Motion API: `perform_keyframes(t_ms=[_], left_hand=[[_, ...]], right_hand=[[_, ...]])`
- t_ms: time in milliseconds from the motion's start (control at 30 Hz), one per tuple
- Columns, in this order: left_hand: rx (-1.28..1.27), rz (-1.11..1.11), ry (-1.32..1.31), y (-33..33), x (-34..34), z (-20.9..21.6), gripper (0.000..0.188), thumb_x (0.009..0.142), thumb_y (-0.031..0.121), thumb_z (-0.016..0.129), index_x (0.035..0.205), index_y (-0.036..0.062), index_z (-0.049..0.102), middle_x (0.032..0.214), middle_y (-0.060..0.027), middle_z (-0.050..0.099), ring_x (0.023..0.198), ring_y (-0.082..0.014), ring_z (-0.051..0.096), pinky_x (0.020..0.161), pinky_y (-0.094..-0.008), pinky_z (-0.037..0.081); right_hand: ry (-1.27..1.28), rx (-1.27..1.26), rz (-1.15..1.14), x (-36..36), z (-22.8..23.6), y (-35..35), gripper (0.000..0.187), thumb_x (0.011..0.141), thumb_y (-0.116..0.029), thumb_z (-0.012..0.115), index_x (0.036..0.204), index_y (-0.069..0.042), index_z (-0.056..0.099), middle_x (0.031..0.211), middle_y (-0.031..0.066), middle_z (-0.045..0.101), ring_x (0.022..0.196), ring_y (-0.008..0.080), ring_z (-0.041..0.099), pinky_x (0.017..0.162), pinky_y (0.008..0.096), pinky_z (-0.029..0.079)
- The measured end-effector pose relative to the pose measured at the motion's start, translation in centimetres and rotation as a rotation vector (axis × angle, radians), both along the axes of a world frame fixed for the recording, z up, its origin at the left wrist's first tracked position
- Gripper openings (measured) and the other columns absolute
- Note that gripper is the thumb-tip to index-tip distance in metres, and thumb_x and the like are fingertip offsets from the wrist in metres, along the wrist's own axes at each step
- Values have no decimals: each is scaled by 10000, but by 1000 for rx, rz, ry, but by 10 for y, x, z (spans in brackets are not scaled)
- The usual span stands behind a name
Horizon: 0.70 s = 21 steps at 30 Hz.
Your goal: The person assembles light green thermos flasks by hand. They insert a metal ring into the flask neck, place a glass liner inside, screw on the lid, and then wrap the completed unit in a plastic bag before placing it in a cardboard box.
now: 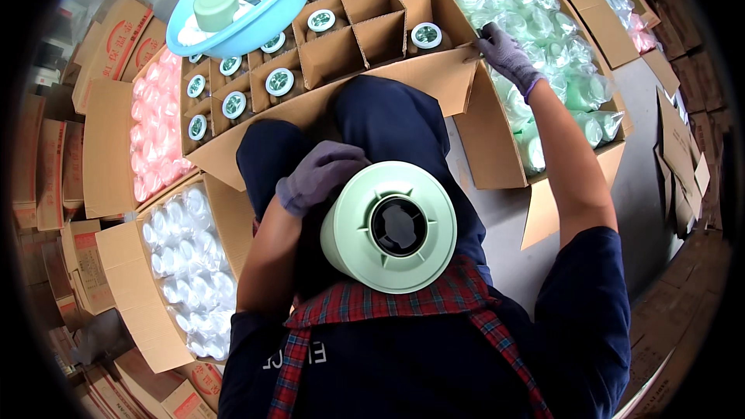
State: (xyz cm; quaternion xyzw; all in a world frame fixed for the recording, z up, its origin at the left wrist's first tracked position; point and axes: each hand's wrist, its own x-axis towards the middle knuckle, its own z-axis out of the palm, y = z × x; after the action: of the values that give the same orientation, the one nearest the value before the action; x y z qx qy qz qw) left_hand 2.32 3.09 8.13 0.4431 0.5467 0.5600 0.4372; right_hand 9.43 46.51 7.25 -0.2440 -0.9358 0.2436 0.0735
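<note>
Left gloved hand: half-curled beside pale green flask casing, can't tell if gripping | casing: at lap, black-centred end upward | right gloved hand: fingers bent at carton of bagged green parts, hold unclear | risk: casing may roll off if knees shift while left grip is slack
</note>
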Motion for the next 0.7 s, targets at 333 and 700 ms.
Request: perform_keyframes(t_ms=[333, 700], left_hand=[[-62, -442, -363, 38, -9, -23, 212, 930, 189, 646, 1004, -6, 688, 987, -115, 688, 911, -219, 673, 829, -320, 543], [-282, -612, 24, 95, 45, -4, 273, 919, 184, 624, 1092, -17, 685, 1065, -87, 703, 991, -166, 649, 893, -310, 525]], right_hand=[[558, 213, 1043, 88, 156, -148, 103, 850, -170, 689, 889, -85, 643, 955, 72, 679, 884, 209, 667, 773, 327, 558], [507, 442, 1407, 134, 202, -242, 205, 753, -256, 642, 874, -92, 619, 989, 116, 628, 924, 265, 638, 919, 455, 544]])
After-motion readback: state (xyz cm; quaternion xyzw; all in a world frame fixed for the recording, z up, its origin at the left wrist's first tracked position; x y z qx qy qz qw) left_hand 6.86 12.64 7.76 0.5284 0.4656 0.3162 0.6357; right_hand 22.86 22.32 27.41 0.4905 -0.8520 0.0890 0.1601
